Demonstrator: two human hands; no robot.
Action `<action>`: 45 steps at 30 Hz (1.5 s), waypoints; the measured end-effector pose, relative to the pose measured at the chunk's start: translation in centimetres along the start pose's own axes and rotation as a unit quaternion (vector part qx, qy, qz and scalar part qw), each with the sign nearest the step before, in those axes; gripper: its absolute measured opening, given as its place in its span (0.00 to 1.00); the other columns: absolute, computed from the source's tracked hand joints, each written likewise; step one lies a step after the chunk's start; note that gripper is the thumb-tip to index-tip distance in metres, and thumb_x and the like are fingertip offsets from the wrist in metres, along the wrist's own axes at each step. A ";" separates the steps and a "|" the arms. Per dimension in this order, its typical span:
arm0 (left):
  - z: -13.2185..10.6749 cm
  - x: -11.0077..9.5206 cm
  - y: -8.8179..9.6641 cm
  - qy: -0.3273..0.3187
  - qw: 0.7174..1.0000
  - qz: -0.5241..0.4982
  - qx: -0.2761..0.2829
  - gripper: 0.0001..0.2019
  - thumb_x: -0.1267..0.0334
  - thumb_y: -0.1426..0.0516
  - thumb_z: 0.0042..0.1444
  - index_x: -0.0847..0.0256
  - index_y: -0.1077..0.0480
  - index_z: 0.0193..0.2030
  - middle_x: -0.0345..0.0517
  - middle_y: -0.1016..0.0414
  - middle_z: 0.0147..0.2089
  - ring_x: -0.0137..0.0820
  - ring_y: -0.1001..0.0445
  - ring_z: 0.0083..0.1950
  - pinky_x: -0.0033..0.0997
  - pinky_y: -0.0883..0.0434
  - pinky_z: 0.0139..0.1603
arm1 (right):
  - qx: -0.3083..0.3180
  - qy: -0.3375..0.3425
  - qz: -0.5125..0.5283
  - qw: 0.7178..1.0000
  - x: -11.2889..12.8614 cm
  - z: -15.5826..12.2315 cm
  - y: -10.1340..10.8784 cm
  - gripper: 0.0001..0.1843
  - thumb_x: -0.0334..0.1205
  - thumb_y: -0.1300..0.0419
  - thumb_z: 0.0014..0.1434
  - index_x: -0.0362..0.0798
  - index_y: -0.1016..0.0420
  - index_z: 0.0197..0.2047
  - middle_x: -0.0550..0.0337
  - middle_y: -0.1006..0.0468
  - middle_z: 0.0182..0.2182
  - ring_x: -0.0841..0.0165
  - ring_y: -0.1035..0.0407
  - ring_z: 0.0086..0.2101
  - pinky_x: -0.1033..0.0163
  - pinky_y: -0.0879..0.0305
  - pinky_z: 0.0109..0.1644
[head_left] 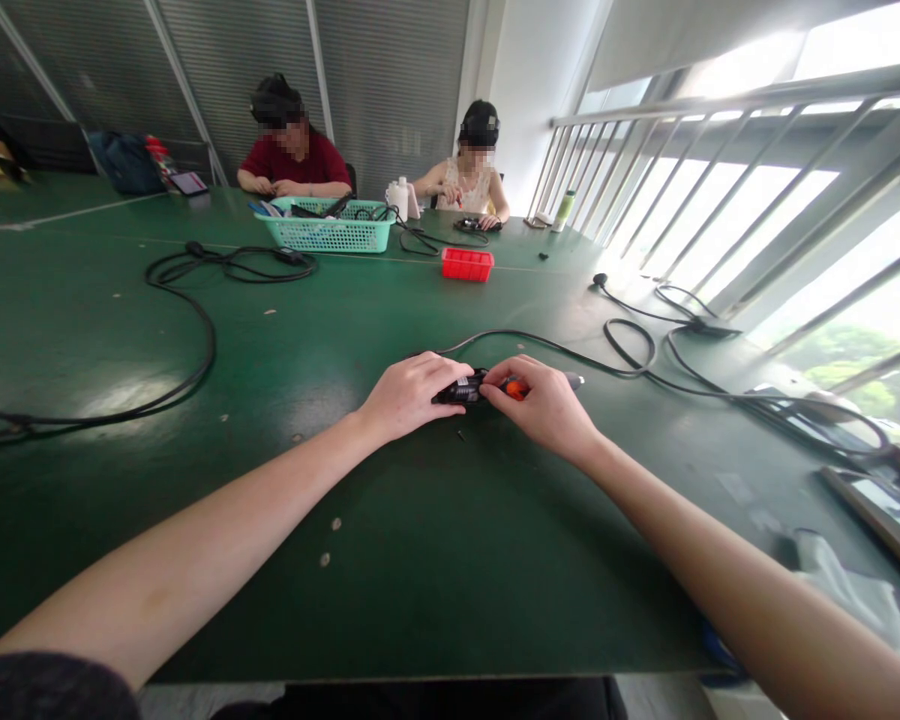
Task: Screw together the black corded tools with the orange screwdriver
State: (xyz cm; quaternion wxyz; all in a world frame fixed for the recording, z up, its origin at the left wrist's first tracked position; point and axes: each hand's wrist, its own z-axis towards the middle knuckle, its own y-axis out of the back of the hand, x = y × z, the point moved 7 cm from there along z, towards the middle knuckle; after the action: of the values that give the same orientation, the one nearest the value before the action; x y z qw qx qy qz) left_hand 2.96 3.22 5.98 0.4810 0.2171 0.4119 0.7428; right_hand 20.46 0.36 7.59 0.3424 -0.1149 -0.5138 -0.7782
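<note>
My left hand (pixel 412 393) is wrapped over a small black device (pixel 454 388) with a pale label, holding it down on the green table. Closed around an orange-and-black screwdriver (pixel 517 388) is my right hand (pixel 544 405), mostly hiding the tool; a greyish end shows at the right of the hand. The right thumb and forefinger are pinched together at the device's right end, and whatever is between them is too small to make out. A black cord (pixel 525 334) runs from behind the device to the right. One tiny dark piece, like a screw (pixel 461 435), lies just in front.
Ahead sits a red bin (pixel 467 265); behind it is a turquoise basket (pixel 330 236) filled with tools and cables. Black cables lie at left (pixel 208 330) and right (pixel 630 345). Two people work across the table (pixel 270 560). A railing (pixel 675 190) lines the right side.
</note>
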 end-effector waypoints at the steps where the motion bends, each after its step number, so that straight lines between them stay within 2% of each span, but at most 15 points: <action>1: 0.0 0.0 -0.1 -0.001 1.000 0.000 0.000 0.23 0.57 0.32 0.62 0.57 0.31 0.60 0.47 0.20 0.54 0.40 0.22 0.55 0.39 0.25 0.56 | -0.001 0.000 0.001 1.000 0.0 0.0 0.0 0.04 0.42 0.36 0.61 0.54 0.21 0.38 0.60 0.18 0.39 0.63 0.24 0.39 0.56 0.30 0.48; 19: -0.1 0.0 -0.3 -0.019 1.000 -0.009 0.002 0.19 0.56 0.36 0.65 0.57 0.30 0.59 0.49 0.21 0.56 0.41 0.23 0.56 0.43 0.26 0.60 | 0.004 -0.011 0.014 1.000 0.2 -0.1 -0.1 0.03 0.42 0.36 0.58 0.53 0.23 0.35 0.62 0.20 0.38 0.65 0.26 0.36 0.58 0.31 0.46; 32: -0.1 -0.3 0.0 -0.039 0.999 0.000 -0.010 0.19 0.57 0.35 0.64 0.59 0.30 0.58 0.49 0.20 0.56 0.41 0.24 0.56 0.41 0.25 0.58 | 0.008 -0.014 0.016 1.000 0.1 0.0 0.0 0.02 0.40 0.36 0.57 0.53 0.24 0.34 0.62 0.20 0.36 0.66 0.27 0.35 0.59 0.33 0.44; 39: -0.1 -0.3 -0.1 -0.045 0.999 0.003 -0.010 0.18 0.57 0.36 0.66 0.58 0.31 0.59 0.49 0.21 0.57 0.40 0.24 0.56 0.41 0.26 0.59 | 0.011 -0.039 0.045 0.998 -0.5 0.1 -0.2 0.04 0.42 0.36 0.56 0.52 0.24 0.34 0.62 0.19 0.35 0.67 0.26 0.34 0.61 0.32 0.41; 45: -0.2 -0.5 0.1 -0.059 0.998 0.006 -0.029 0.18 0.57 0.36 0.66 0.59 0.30 0.58 0.49 0.20 0.56 0.39 0.23 0.55 0.40 0.26 0.59 | 0.011 -0.042 0.038 0.998 -0.5 0.0 -0.2 0.04 0.42 0.36 0.56 0.51 0.24 0.34 0.62 0.19 0.35 0.67 0.26 0.34 0.62 0.32 0.42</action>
State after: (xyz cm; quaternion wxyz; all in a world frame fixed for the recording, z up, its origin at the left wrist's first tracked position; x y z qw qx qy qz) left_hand 3.02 2.67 6.00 0.5061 0.2484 0.3599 0.7434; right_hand 20.73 0.61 7.22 0.3514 -0.1630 -0.5317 -0.7532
